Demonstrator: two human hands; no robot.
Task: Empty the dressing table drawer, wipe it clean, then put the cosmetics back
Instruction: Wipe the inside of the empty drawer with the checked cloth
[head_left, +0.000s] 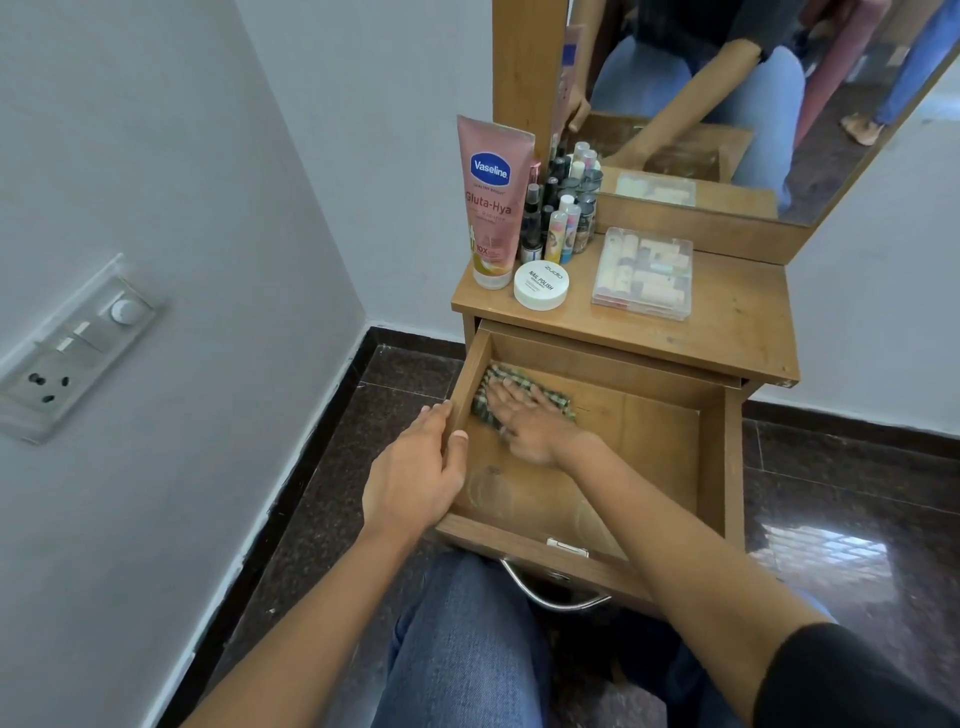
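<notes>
**Drawer**: pulled well out below the worktop. No cosmetics inside; pale ring marks show on the near part of its floor. Handle at the near edge.

**Cloth**: checked, bunched, in the far left corner of the drawer, under the right hand.

**Right hand**: fingers straight and spread, pressing flat on the cloth.

**Left hand**: grips the drawer's left wall, fingers curled outside, thumb inside.

**Cosmetics**: all on the worktop. Tube upright at far left; white jar just beside it; cluster of small bottles behind the jar, against the mirror; clear box to the right.

**Stage (judged)**: emptying done, wiping under way, return not begun.

**Risks (judged)**:
- Hard downward pressure on a drawer this far out may tilt or unseat it; the left grip guards against this.
- A bunched cloth may skip the corners and the near ring marks, leaving them dirty.
- A jolt through the frame could topple the upright tube or the crowded bottles, which could roll off the edge or into the drawer.
- If the cloth is damp (cannot tell), early restocking would set cosmetics on a wet floor.
</notes>
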